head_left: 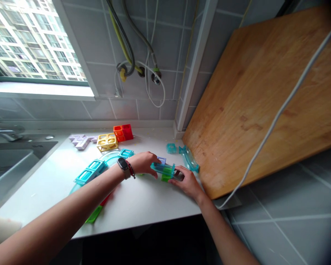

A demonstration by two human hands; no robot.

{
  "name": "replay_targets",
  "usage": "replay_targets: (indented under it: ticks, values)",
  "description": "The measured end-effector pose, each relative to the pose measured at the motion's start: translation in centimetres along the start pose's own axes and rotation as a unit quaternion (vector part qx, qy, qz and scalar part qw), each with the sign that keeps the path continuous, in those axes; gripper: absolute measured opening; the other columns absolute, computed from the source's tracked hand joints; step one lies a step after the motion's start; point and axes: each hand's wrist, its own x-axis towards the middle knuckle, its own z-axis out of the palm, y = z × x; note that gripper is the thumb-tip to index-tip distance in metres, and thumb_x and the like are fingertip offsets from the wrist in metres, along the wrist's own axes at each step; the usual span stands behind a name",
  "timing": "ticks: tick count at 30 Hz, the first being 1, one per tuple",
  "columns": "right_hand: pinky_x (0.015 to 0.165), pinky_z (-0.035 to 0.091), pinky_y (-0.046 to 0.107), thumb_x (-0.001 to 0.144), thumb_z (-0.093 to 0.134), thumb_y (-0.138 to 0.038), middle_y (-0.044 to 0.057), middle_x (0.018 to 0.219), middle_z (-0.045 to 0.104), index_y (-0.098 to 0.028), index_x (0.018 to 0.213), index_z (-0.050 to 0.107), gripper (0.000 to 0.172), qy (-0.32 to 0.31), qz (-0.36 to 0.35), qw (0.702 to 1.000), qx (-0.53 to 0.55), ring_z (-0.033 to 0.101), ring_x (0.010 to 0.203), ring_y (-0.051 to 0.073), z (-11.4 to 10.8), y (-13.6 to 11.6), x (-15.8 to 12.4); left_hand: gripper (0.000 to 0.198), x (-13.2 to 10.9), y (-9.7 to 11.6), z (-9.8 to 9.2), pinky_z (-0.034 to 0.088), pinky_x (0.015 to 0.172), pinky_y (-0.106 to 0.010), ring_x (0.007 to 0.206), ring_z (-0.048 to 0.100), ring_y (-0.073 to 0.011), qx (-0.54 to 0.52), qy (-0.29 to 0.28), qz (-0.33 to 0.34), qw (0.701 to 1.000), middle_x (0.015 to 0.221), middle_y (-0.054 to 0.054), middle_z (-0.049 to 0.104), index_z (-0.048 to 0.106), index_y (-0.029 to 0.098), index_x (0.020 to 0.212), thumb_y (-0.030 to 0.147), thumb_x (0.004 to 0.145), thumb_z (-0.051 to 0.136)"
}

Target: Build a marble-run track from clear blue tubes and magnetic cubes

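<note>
My left hand (145, 163), with a watch on its wrist, pinches the left end of a translucent teal plastic toy piece (162, 168) above the counter. At that piece's right end is my right hand (189, 182), its fingers closed around a bright green translucent block (166, 177). A greyish part shows between the right fingers, too hidden to name. Just behind the teal piece is a small purple block (162, 160). Left of my hands, teal blocks (91, 171) join a clear curved track piece (110, 158), partly covered by my left forearm.
Red blocks (123, 132), yellow blocks (107, 142) and lavender pieces (82, 142) stand at the back. A teal block (171, 148) and curved teal track (188, 159) lie near a leaning wooden board (264, 99). A green piece (93, 215) is near the front edge. The sink (48, 147) is left.
</note>
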Motion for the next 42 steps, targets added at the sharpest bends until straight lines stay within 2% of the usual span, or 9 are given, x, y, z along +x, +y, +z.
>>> replay_targets:
  ticks: [5,9,11,14,18,22,29,37,42]
  values:
    - [0.079,0.056,0.035,0.075,0.084,-0.049,0.007,0.106,0.069,-0.022,0.117,0.070,0.052,0.005,-0.006,1.000,0.000,0.064,0.087,0.021,0.5,0.5,-0.1,0.071,-2.3,0.3,-2.4,0.054,0.083,-0.031,0.099,0.070,-0.0236,-0.066,0.096,-0.010,0.993,0.116,-0.010,0.072,0.063,0.022,0.136,0.062,0.078,0.075]
    - [0.079,0.056,0.035,0.074,0.084,-0.051,0.009,0.116,0.068,-0.022,0.132,0.063,0.068,0.017,0.009,1.000,0.013,0.065,0.092,0.022,0.6,0.7,-0.3,0.051,-9.2,2.0,-3.5,0.055,0.094,-0.038,0.108,0.068,-0.0239,-0.098,0.271,-0.114,0.951,0.124,-0.010,0.070,0.060,0.022,0.135,0.055,0.096,0.056]
    - [0.078,0.056,0.035,0.072,0.085,-0.054,0.010,0.125,0.065,-0.024,0.141,0.056,0.080,0.009,0.013,1.000,0.013,0.065,0.096,0.023,0.3,0.6,-0.5,0.045,-13.8,3.3,-1.8,0.053,0.101,-0.041,0.115,0.065,-0.0256,-0.072,0.368,-0.201,0.905,0.127,-0.009,0.068,0.061,0.025,0.131,0.054,0.097,0.055]
    - [0.088,0.055,0.039,0.073,0.078,-0.065,0.011,0.141,0.057,-0.029,0.149,0.047,0.089,0.001,-0.004,0.999,0.039,0.063,0.113,0.027,-0.1,0.1,-0.5,0.057,-19.8,4.6,3.1,0.043,0.114,-0.051,0.131,0.055,-0.0329,0.005,0.467,-0.335,0.819,0.138,-0.011,0.058,0.055,0.026,0.137,0.060,0.092,0.056]
    - [0.112,0.041,0.047,0.092,0.041,-0.076,0.010,0.155,0.047,-0.029,0.151,0.044,0.075,0.047,0.007,0.980,0.193,0.046,0.142,0.028,0.7,-0.6,0.5,0.096,-24.0,4.1,9.9,0.032,0.119,-0.061,0.149,0.031,-0.0424,0.003,0.413,-0.434,0.800,0.161,-0.018,0.030,0.031,0.025,0.155,0.072,0.079,0.064]
    - [0.112,0.041,0.051,0.097,0.012,-0.075,0.012,0.155,0.048,-0.026,0.148,0.048,0.079,0.087,0.105,0.936,0.325,0.044,0.145,0.026,2.7,-0.5,2.1,0.111,-24.6,2.6,13.0,0.035,0.116,-0.063,0.152,0.020,-0.0470,-0.032,0.368,-0.465,0.805,0.168,-0.022,0.011,0.019,0.024,0.160,0.069,0.073,0.072]
    - [0.110,0.045,0.052,0.092,0.027,-0.080,0.014,0.141,0.061,-0.021,0.131,0.061,0.079,0.072,0.149,0.897,0.410,0.052,0.139,0.028,3.3,-0.1,3.1,0.090,-24.1,1.9,13.8,0.041,0.112,-0.056,0.148,0.035,-0.0420,-0.015,0.368,-0.477,0.798,0.166,-0.020,0.022,0.025,0.024,0.157,0.058,0.083,0.065]
    - [0.109,0.047,0.051,0.093,0.020,-0.079,0.016,0.129,0.066,-0.018,0.125,0.060,0.079,0.117,0.122,0.926,0.336,0.060,0.128,0.030,5.6,-0.4,3.7,0.073,-24.5,1.8,13.9,0.044,0.111,-0.050,0.141,0.045,-0.0382,-0.006,0.393,-0.460,0.796,0.162,-0.018,0.031,0.039,0.021,0.147,0.054,0.085,0.059]
    - [0.100,0.052,0.051,0.092,0.014,-0.080,0.015,0.116,0.069,-0.020,0.121,0.062,0.082,0.131,0.095,0.949,0.271,0.066,0.114,0.030,7.2,-0.3,4.6,0.068,-24.5,2.3,13.9,0.045,0.109,-0.052,0.138,0.048,-0.0399,0.007,0.381,-0.501,0.777,0.164,-0.017,0.030,0.046,0.023,0.144,0.055,0.084,0.059]
